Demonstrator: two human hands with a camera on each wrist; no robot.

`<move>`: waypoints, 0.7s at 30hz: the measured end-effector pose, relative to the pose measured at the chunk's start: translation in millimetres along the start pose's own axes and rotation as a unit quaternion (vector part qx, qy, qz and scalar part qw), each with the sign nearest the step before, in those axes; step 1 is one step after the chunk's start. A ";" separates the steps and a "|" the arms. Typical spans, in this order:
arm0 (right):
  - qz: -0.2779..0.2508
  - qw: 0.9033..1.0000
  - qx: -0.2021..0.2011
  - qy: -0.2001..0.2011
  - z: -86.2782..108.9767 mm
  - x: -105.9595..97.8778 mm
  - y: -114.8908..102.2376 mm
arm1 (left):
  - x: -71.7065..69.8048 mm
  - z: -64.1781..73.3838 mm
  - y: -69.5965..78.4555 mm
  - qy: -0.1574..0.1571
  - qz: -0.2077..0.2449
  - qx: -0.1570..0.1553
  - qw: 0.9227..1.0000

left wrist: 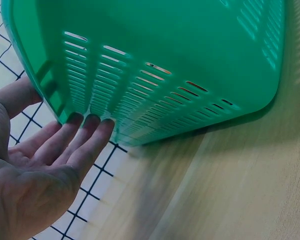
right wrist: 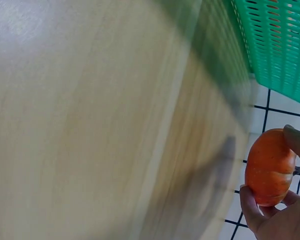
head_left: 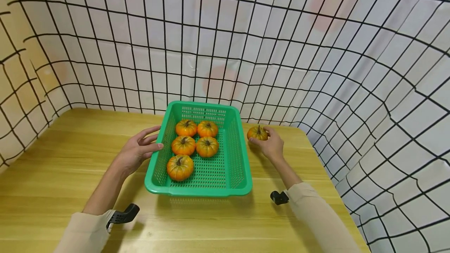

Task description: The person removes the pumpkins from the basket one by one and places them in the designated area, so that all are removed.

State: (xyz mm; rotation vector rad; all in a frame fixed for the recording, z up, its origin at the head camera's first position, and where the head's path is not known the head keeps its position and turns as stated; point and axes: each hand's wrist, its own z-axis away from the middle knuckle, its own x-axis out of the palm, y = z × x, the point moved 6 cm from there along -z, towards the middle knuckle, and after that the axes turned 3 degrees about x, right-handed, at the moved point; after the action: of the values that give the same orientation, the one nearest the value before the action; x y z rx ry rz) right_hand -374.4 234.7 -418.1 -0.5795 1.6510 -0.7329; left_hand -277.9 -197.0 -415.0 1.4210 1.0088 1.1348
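A green plastic basket [head_left: 240, 184] with slotted walls stands in the middle of the table in the head view. Several small orange pumpkins [head_left: 180, 168] sit inside it, mostly toward its left and far side. My left hand [head_left: 137, 149] grips the basket's left rim. Its thumb laps over the edge, and in the left wrist view the fingers [left wrist: 92, 142] press the outer wall. Right of the basket, my right hand [head_left: 273, 143] holds another small pumpkin [head_left: 257, 133] between thumb and fingers. The right wrist view shows this pumpkin's smooth orange underside, raised off the wood.
The wooden table [head_left: 197, 225] ends at a white wall covering [head_left: 218, 42] with a black grid, which rises at the back and both sides. Black wrist cameras [head_left: 124, 214] jut from both beige sleeves [head_left: 321, 221].
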 end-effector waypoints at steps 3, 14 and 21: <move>-0.004 1.000 0.010 0.000 0.5 2.7 2.7 | 0.6 0.7 0.9 0.000 0.005 -0.001 1.000; -0.007 1.000 0.026 -0.012 2.4 12.1 10.6 | 2.1 0.7 2.0 0.001 0.008 -0.003 1.000; -0.004 1.000 0.028 -0.013 1.7 14.1 13.4 | 1.2 1.0 1.2 0.002 0.010 -0.003 1.000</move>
State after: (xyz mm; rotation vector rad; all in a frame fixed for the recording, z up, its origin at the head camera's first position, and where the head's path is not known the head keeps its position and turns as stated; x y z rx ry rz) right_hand -375.2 233.4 -437.6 -0.5546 1.6005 -0.7718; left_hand -276.7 -196.2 -413.8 1.4278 0.9955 1.1549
